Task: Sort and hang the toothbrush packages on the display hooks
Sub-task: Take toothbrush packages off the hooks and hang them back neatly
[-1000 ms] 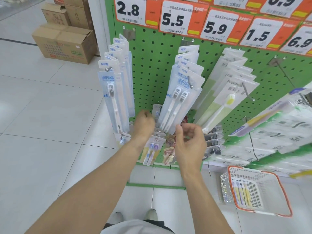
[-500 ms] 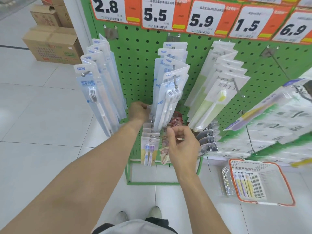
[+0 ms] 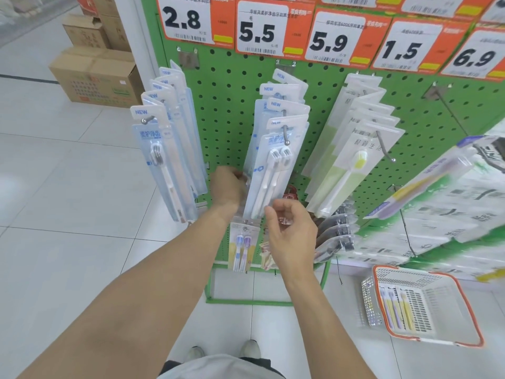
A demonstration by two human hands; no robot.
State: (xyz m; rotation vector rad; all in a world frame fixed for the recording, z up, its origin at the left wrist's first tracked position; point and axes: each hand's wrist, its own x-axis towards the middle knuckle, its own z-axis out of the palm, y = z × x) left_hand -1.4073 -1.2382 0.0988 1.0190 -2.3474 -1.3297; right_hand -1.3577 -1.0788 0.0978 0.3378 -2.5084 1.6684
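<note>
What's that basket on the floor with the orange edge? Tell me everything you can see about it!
The basket sits on the white tiled floor at the lower right, beside the foot of the green pegboard rack. It looks like pale plastic mesh with an orange rim, and it appears tipped so its opening faces the camera. A few toothbrush packages with purple and yellow brushes lie inside. Neither hand touches it.

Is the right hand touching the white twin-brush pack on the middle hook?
Cannot tell. In the head view the right hand has its curled fingertips at the lower edge of the twin-brush pack, but blur hides any contact or gap.
</note>
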